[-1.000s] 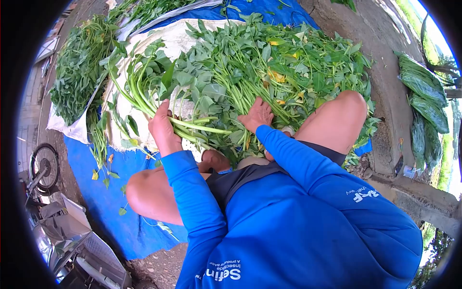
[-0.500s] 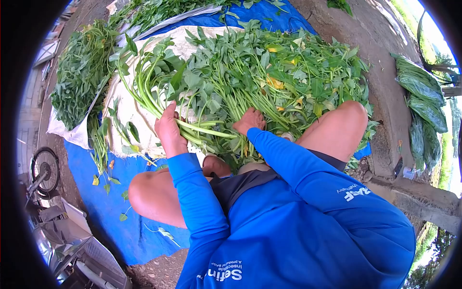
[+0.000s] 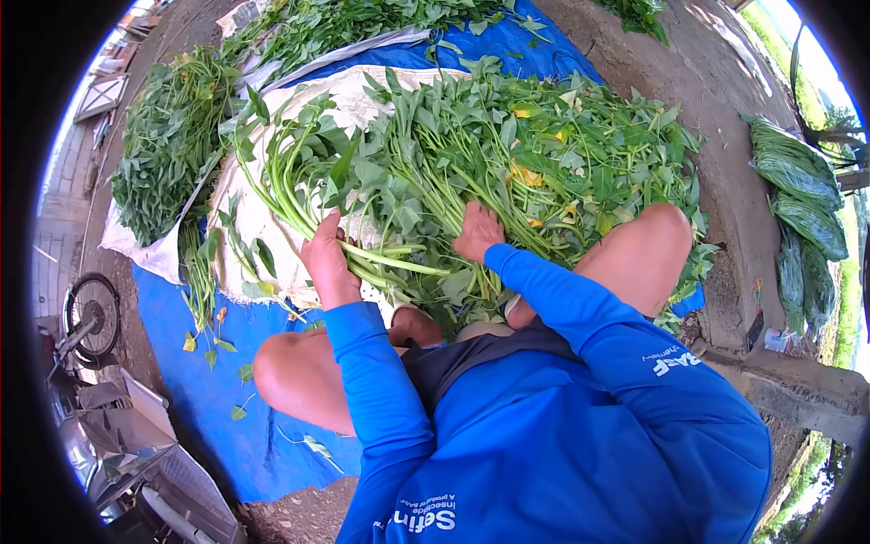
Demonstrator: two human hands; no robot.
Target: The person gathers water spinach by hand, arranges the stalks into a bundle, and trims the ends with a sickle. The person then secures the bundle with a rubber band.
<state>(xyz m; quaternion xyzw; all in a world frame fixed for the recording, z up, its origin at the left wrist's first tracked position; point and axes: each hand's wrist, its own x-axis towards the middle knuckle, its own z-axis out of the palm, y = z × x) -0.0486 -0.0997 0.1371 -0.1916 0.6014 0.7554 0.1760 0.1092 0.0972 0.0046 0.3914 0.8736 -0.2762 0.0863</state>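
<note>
My left hand is closed around a bunch of long-stemmed leafy greens, like water spinach. Its cut stem ends stick out to the right of my fist, and the leaves fan out toward the upper left. My right hand lies at the near edge of a big loose pile of the same greens, fingers curled over some stems. Part of its grip is hidden among the stalks. Several yellow leaves show in the pile. Beneath lies a whitish woven sack.
Stacked bunches of greens stand at the left, with more greens at the back. A blue tarp covers the ground. Bagged long green vegetables lie at the right. A motorcycle wheel is at the far left.
The whole view has shifted slightly, so the scene sits a little lower and to the right. My right hand has moved slightly farther into the pile; my left still holds its bunch.
</note>
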